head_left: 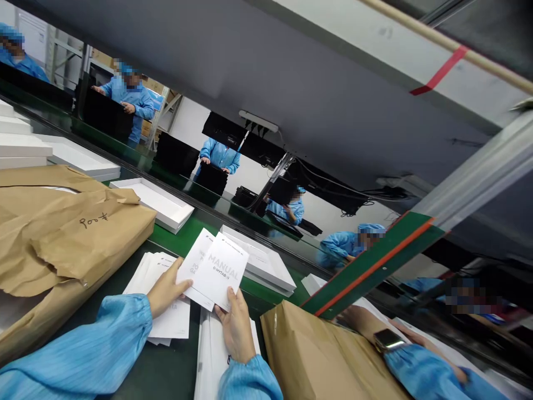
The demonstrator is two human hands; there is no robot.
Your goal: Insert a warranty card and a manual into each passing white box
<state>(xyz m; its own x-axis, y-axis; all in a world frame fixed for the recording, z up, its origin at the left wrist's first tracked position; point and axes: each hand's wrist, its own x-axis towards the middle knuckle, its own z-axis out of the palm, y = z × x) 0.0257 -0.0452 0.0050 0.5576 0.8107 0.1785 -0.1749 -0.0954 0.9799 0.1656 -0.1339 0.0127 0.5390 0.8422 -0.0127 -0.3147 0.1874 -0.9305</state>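
Observation:
My left hand (167,289) pinches a white leaflet (192,264) with grey print by its lower left edge. In my right hand (238,325), thumb and fingers grip a white manual (220,271) at its lower edge; the word "MANUAL" shows on its cover. The manual overlaps the right part of the leaflet. Beneath my left hand lies a loose pile of white booklets (172,322) on the dark bench. Another stack of white papers (208,355) sits under my right hand, partly hidden by it.
A brown paper package (104,239) is at left, another (328,355) at right. White box trays (152,203) line the green conveyor (166,236). A co-worker's arm with a watch (389,339) reaches in at right. A slanted post (375,266) and overhead shelf frame the view.

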